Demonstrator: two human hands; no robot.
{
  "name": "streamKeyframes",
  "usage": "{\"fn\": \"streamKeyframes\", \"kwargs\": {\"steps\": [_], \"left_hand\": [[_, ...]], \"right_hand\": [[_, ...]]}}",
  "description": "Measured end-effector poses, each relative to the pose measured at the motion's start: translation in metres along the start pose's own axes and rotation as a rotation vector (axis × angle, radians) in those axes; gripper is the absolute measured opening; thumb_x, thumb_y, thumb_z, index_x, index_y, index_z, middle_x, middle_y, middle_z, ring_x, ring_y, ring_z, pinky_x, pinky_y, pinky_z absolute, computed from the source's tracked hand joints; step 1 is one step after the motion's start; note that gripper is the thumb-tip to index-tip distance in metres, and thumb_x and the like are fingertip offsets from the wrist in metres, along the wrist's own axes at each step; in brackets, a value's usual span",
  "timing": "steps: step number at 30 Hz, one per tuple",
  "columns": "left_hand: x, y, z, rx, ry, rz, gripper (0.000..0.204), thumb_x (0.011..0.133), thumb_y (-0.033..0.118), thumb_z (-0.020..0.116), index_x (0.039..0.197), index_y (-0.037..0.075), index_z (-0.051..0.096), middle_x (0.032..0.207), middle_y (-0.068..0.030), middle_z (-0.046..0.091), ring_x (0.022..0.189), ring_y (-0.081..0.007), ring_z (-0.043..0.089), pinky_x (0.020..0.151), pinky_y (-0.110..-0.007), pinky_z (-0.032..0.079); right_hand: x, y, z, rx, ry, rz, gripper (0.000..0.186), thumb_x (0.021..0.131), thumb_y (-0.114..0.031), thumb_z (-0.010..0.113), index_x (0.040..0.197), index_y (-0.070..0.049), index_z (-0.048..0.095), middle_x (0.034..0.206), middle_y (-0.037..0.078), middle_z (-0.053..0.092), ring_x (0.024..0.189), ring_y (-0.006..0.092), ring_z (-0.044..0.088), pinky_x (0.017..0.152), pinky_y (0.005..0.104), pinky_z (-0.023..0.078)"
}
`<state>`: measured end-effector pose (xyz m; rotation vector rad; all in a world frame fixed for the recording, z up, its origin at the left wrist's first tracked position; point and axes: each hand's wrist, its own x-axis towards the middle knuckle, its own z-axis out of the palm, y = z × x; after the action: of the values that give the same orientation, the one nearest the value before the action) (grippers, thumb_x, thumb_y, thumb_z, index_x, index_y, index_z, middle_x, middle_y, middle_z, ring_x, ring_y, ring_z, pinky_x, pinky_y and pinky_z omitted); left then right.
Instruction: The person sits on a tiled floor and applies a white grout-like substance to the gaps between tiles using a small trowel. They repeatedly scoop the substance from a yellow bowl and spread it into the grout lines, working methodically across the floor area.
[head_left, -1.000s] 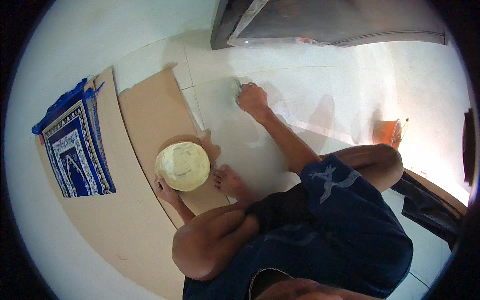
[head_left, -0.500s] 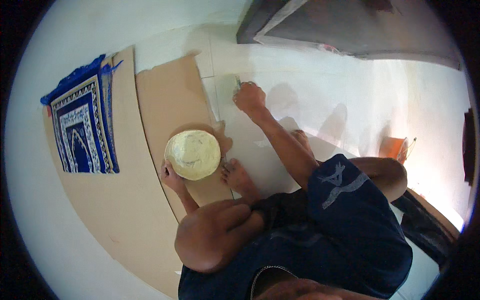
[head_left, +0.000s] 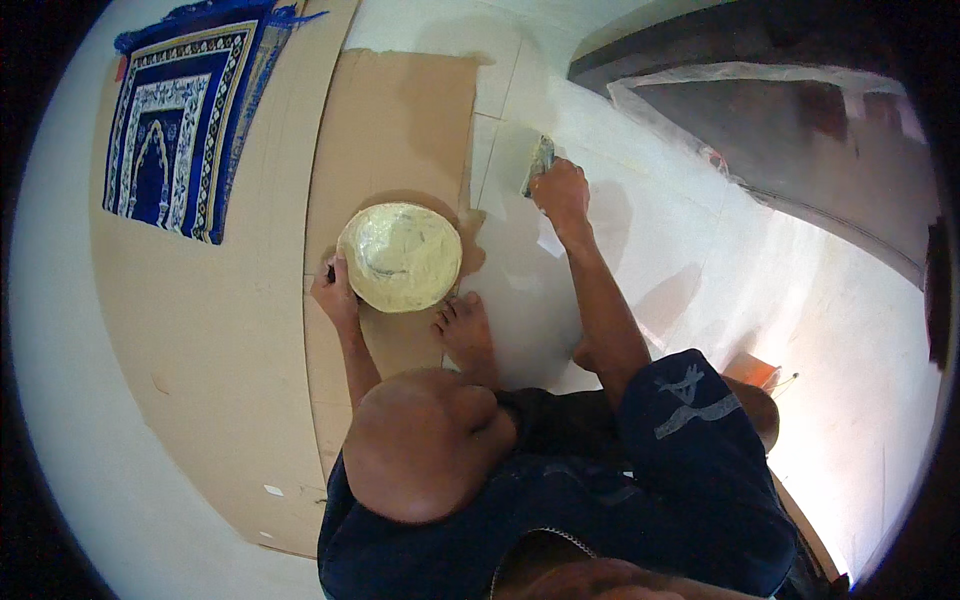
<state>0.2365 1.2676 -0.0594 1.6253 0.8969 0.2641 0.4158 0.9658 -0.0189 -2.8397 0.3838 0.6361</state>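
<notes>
My left hand [head_left: 337, 290] is closed at the left rim of a round, shallow dish-like thing [head_left: 400, 256], its thumb on the edge. Pale yellow paste with grey streaks covers the round thing, which is above the cardboard. My right hand [head_left: 562, 192], arm stretched forward, grips a scraper, like a putty knife [head_left: 539, 163]. Its flat blade is smeared with the same pale paste and is over the white floor tiles, near a tile joint. Whether the blade touches the tiles I cannot tell. My fingers hide the scraper's handle.
Brown cardboard [head_left: 240, 330] covers the floor at left, with a blue patterned rug [head_left: 170, 120] on it. A dark panel with pale edging [head_left: 760, 130] stands at the far right. Near my right knee is an orange container [head_left: 752, 370]. My bare foot [head_left: 468, 335] is beside the round thing.
The view has shifted, so the rug and cardboard appear higher and larger. My right hand has turned the scraper, and its blade now shows more broadly. My left hand keeps hold of the round thing.
</notes>
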Motion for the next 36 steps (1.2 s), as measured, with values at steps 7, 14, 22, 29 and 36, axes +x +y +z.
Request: {"fn": "streamKeyframes", "kwargs": {"steps": [7, 14, 22, 29, 36], "left_hand": [[0.003, -0.012, -0.003, 0.030, -0.017, 0.053, 0.021, 0.091, 0.017, 0.058, 0.083, -0.002, 0.064, 0.072, 0.0005, 0.058, 0.065, -0.0074, 0.047, 0.059, -0.024, 0.041], [0.006, -0.012, -0.001, 0.060, 0.010, 0.072, 0.018, 0.088, 0.013, 0.062, 0.079, -0.002, 0.063, 0.068, 0.0003, 0.057, 0.064, -0.0076, 0.047, 0.059, -0.025, 0.042], [0.005, -0.009, -0.002, 0.058, 0.020, 0.048, 0.020, 0.088, 0.016, 0.063, 0.079, -0.002, 0.063, 0.068, 0.0001, 0.057, 0.064, -0.0077, 0.047, 0.058, -0.025, 0.042], [0.004, -0.004, -0.002, 0.072, 0.013, 0.084, 0.019, 0.088, 0.017, 0.063, 0.084, -0.002, 0.066, 0.071, -0.0018, 0.061, 0.066, -0.0087, 0.051, 0.060, -0.027, 0.044], [0.005, -0.005, -0.005, 0.153, -0.001, 0.032, 0.021, 0.087, 0.018, 0.063, 0.083, -0.003, 0.065, 0.069, -0.0011, 0.059, 0.064, -0.0082, 0.048, 0.059, -0.026, 0.042]], "right_hand": [[-0.008, -0.022, 0.024, -0.054, -0.039, -0.171, 0.035, 0.076, -0.030, 0.062, 0.091, 0.002, 0.063, 0.091, 0.022, 0.064, 0.089, 0.0348, 0.064, 0.079, 0.0427, 0.052], [-0.005, -0.033, 0.034, -0.092, -0.082, -0.292, 0.035, 0.077, -0.030, 0.060, 0.088, 0.003, 0.063, 0.089, 0.023, 0.064, 0.088, 0.0371, 0.063, 0.080, 0.0450, 0.051], [-0.005, -0.026, 0.017, -0.048, -0.013, -0.197, 0.035, 0.079, -0.026, 0.054, 0.089, 0.007, 0.061, 0.087, 0.026, 0.062, 0.088, 0.0409, 0.060, 0.079, 0.0459, 0.050], [-0.002, -0.044, 0.007, -0.145, -0.093, -0.288, 0.040, 0.076, -0.023, 0.062, 0.109, -0.002, 0.058, 0.105, 0.018, 0.059, 0.099, 0.0332, 0.058, 0.082, 0.0412, 0.051], [0.031, -0.004, -0.035, -0.455, 0.325, -1.107, 0.052, 0.073, -0.009, 0.059, 0.123, -0.021, 0.055, 0.121, 0.010, 0.049, 0.103, 0.0293, 0.050, 0.083, 0.0399, 0.047]]}}
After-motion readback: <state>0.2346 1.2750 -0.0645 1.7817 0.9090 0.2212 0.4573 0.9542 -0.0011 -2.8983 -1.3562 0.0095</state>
